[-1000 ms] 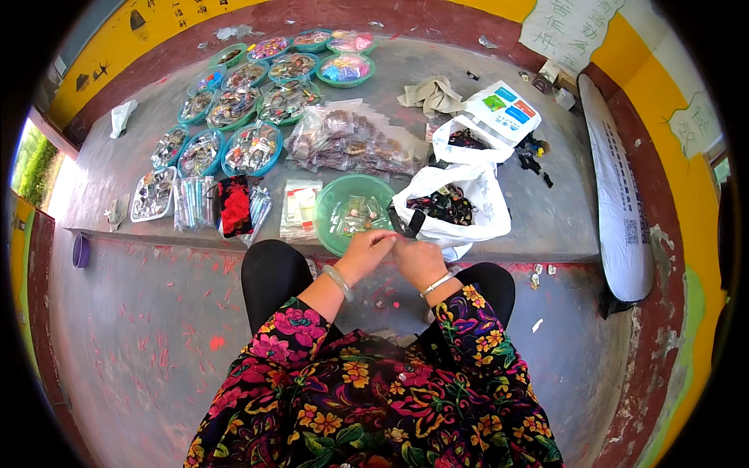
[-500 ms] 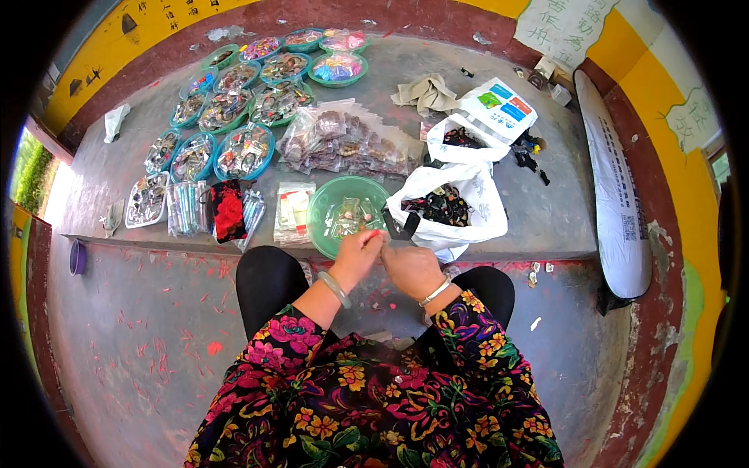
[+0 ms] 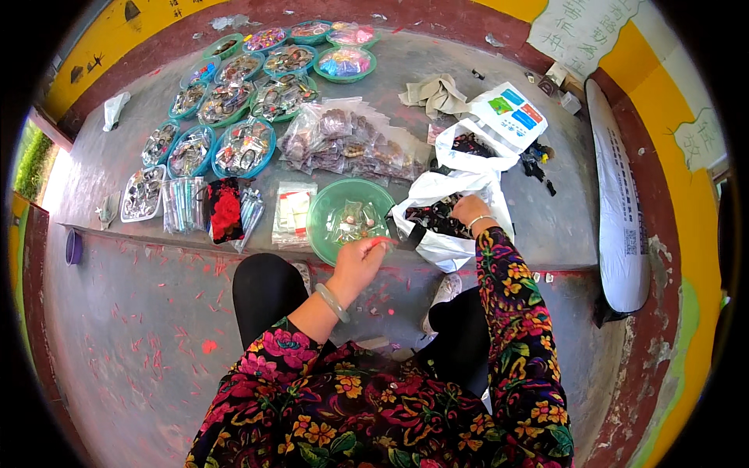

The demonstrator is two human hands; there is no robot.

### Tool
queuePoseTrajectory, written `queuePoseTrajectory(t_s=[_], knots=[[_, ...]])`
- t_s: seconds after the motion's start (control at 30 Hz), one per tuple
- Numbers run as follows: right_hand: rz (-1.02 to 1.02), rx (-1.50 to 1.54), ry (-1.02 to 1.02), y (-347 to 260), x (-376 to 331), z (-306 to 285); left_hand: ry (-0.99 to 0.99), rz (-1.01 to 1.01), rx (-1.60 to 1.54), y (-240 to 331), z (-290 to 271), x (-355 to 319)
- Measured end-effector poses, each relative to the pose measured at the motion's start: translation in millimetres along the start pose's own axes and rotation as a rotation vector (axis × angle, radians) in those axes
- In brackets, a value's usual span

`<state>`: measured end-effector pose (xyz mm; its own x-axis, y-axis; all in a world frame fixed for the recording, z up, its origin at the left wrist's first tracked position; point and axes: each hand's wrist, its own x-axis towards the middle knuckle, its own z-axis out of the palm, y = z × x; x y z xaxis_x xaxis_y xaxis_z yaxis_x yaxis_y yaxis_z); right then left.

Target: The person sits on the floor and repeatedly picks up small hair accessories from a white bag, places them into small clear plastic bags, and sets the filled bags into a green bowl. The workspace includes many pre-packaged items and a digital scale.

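My left hand (image 3: 359, 265) is closed in a pinch on a thin red strip (image 3: 381, 240), just over the near right rim of a green plastic bowl (image 3: 321, 200). Small clear packets (image 3: 348, 218) with little items inside lie in that bowl. Over to the right, my right hand (image 3: 470, 209) reaches down into a white plastic bag (image 3: 493, 188) filled with small black pieces (image 3: 431, 219). Its fingertips are hidden among the pieces, so whether they grip one does not show.
Left of the bowl lie flat packets (image 3: 294, 212), a red-and-black pouch (image 3: 225, 212) and bagged pens (image 3: 183, 205). Behind are several tubs of trinkets (image 3: 243, 148) and a heap of clear bags (image 3: 343, 140). A second white bag (image 3: 476, 146) and a long silver-wrapped board (image 3: 616, 179) are to the right.
My right hand has left my left hand and moved right, into the white bag. My left hand stays by the bowl, with the red strip now showing more.
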<state>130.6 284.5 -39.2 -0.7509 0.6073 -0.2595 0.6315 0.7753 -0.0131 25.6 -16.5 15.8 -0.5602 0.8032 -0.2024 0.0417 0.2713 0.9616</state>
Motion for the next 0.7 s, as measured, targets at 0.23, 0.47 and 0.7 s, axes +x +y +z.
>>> queuePoseTrajectory(t_s=[0.23,0.47,0.7], knots=[[0.119,0.093,-0.100,2.6,35.5,70.4,0.051,0.127,-0.074,-6.0,6.0,0.9],[-0.083,-0.086,-0.063,19.7,59.6,102.4,-0.021,0.078,-0.076,1.8,2.4,1.6],[0.199,0.966,-0.297,34.7,17.2,30.6,-0.007,0.091,-0.078,-3.9,0.7,-1.1]])
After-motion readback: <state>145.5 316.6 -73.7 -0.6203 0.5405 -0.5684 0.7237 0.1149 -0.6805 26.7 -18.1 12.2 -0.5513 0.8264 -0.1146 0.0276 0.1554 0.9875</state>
